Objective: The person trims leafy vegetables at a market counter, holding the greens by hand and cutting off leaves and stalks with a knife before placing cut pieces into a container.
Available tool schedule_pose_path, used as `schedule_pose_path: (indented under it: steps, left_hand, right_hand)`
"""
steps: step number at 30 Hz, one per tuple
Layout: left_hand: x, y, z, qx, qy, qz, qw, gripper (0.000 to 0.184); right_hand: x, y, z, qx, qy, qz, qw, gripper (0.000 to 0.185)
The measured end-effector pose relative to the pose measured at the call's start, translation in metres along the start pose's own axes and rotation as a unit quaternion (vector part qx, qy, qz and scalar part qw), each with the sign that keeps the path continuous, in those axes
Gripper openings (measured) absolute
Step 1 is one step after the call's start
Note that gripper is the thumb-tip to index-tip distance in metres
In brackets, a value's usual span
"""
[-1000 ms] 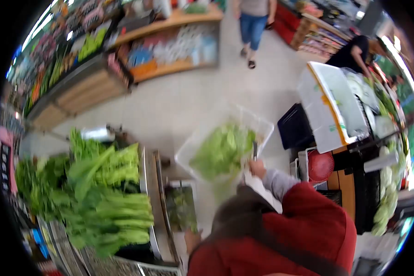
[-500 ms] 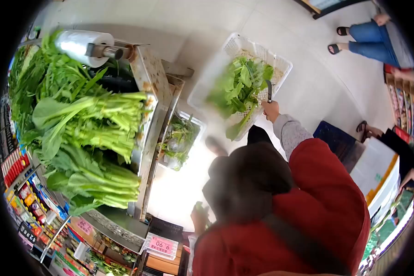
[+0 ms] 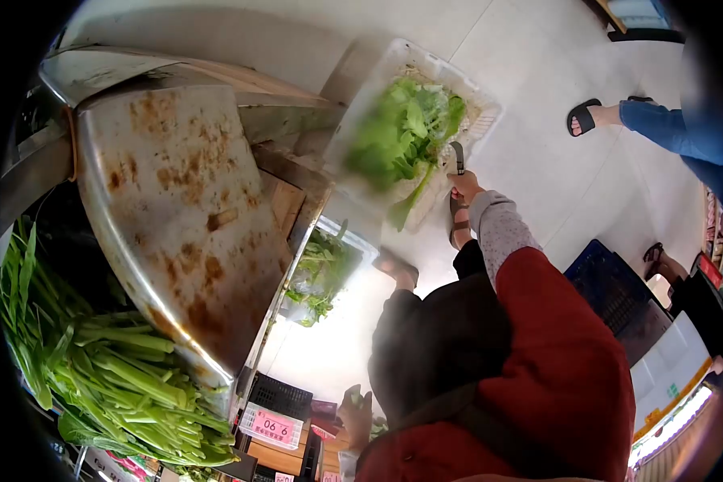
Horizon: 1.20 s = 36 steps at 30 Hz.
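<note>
My right hand (image 3: 467, 185) is closed round the handle of a small knife (image 3: 458, 158) with a dark curved blade, beside a white plastic basket (image 3: 490, 104) on the floor. Leafy greens (image 3: 414, 120) lie in the basket, and one long leaf hangs over its near side. Low in the view, my left hand (image 3: 354, 411) has its fingers bent round some green leaves, small and partly blurred. A second, smaller basket of greens (image 3: 317, 273) stands between the metal stand and my feet.
A rust-stained metal stand (image 3: 185, 209) fills the left, with bunched green stems (image 3: 128, 386) below it. Another person's sandalled foot (image 3: 588, 117) is at the upper right. A dark blue crate (image 3: 610, 289) and a white foam box (image 3: 671, 365) stand at the right.
The view has turned and moved nearer the metal stand, which now covers more of the left. The knife stays in my right hand beside the basket, and my left hand remains low.
</note>
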<state>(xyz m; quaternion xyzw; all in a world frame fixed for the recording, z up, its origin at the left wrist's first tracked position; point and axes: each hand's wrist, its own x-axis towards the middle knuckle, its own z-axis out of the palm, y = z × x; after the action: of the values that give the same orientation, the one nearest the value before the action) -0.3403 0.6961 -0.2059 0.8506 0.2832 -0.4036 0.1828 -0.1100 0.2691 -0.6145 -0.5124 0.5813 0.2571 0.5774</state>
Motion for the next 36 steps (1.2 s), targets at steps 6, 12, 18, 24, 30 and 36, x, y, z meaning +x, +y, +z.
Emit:
schedule_pose_path:
  steps: [6,12,18,24,30,36]
  left_hand:
    - [-0.012,0.043,-0.024,-0.067,0.006,0.082,0.994,0.029]
    - [-0.049,0.112,-0.098,-0.078,0.051,0.199,0.976,0.030]
    - [-0.129,0.161,-0.225,-0.142,0.080,0.303,0.939,0.030]
    - [-0.200,0.168,-0.333,0.267,0.196,0.415,0.848,0.023]
    - [-0.187,0.269,-0.412,0.413,0.408,0.456,0.675,0.007]
    - [-0.107,0.364,-0.440,0.410,0.382,0.534,0.633,0.029]
  right_hand:
    - [-0.058,-0.006,-0.019,-0.244,-0.021,-0.088,0.965,0.021]
    - [-0.219,-0.034,-0.027,-0.084,-0.226,-0.182,0.953,0.019]
    - [-0.450,-0.070,-0.044,-0.159,-0.253,-0.292,0.908,0.020]
    - [-0.493,-0.075,-0.046,-0.194,-0.234,-0.338,0.891,0.021]
    - [-0.496,-0.115,-0.035,-0.181,-0.238,-0.407,0.863,0.022]
    - [-0.504,-0.187,-0.054,-0.167,-0.257,-0.431,0.849,0.021]
